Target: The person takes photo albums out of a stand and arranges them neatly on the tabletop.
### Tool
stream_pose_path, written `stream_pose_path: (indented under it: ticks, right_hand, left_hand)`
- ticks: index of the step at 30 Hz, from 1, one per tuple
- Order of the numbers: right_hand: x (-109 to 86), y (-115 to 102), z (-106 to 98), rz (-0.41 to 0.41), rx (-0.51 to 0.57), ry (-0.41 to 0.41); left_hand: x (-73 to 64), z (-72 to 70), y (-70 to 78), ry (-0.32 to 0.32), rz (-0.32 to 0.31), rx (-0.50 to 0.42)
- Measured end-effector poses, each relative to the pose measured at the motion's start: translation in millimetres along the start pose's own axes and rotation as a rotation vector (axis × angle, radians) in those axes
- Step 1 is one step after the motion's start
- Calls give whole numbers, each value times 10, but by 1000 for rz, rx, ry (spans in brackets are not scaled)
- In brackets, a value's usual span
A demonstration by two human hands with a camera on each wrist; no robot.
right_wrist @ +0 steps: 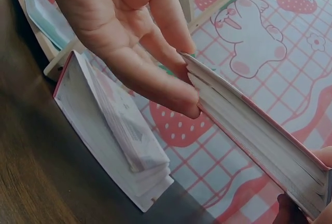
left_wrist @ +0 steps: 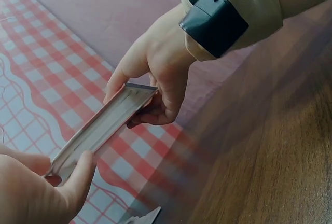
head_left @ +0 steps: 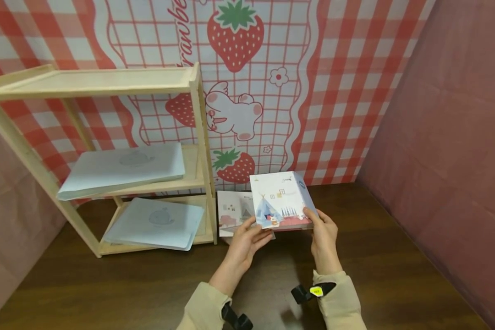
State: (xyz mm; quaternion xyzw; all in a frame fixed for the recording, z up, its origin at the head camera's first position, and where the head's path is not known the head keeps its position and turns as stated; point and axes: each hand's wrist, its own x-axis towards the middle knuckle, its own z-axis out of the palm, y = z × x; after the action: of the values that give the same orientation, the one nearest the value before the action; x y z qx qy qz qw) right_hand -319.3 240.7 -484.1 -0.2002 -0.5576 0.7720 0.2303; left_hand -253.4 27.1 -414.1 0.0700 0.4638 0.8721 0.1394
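Above the dark brown wooden table [head_left: 396,261], the left hand [head_left: 244,244] and the right hand [head_left: 325,231] hold a thick white book [head_left: 280,201] with a blue side and printed tent, each grip pinching a near corner. Just beyond, a pink-and-white book [head_left: 233,205] lies beside a pale wooden shelf [head_left: 123,81] holding light-blue folders [head_left: 119,169]; behind hangs a red-and-white checked strawberry cloth [head_left: 346,78].

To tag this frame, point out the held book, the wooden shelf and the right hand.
Held book [head_left: 275,195]: head view, cover.
Wooden shelf [head_left: 119,81]: head view, top board.
Right hand [head_left: 325,234]: head view, its middle.
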Motion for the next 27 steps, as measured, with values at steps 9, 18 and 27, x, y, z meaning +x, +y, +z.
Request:
stream_pose_path:
  ticks: [9,18,27]
  right_hand:
    - [-25,7,-35,-5,-9,20]
    - [-13,-25,-14,38,41,107]
    - [-27,26,-51,102,70,181]
  left_hand:
    - [-19,24,-54,25,-43,-78]
    - [1,39,-144,0,-82,-98]
    - [-9,45,-273,-5,-127,-113]
